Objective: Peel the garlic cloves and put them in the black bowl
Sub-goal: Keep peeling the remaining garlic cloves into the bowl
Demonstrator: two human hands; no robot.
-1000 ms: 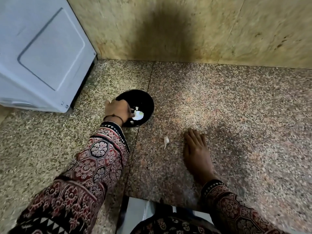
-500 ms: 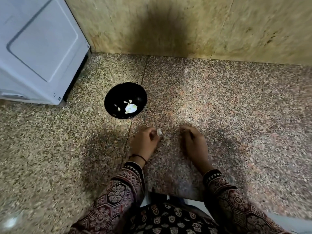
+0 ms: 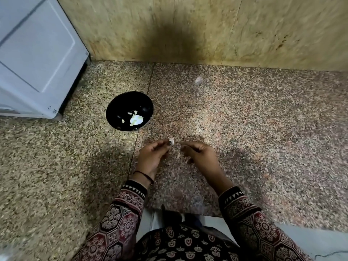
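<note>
1. Left hand (image 3: 152, 157) is pinching a garlic clove (image 3: 171, 141) between thumb and fingertips, holding it just above the granite counter (image 3: 263, 129). The grip is clamped on the clove.
2. Right hand (image 3: 200, 153) is hovering just beside the left, fingers curling inward, thumb and index tips sitting close together near the clove but apart from it. Something pale is showing at those tips, but it's too blurred to tell whether they're gripping skin or nothing.
3. Black bowl (image 3: 114, 102) is sitting on the counter up-left of the hands, near but not touching them. A few pale peeled pieces (image 3: 136, 119) are lying in its bottom.
4. Small whitish scrap (image 3: 198, 79) is lying farther back on the counter, well apart from bowl and hands. It's too blurred to identify.
5. White appliance (image 3: 37, 53) is standing at far left against the beige wall (image 3: 263, 31), and the bowl is sitting near its front corner.
6. Patterned sleeves (image 3: 120, 213) are covering both forearms, and a dark band (image 3: 145, 175) is circling the left wrist.
</note>
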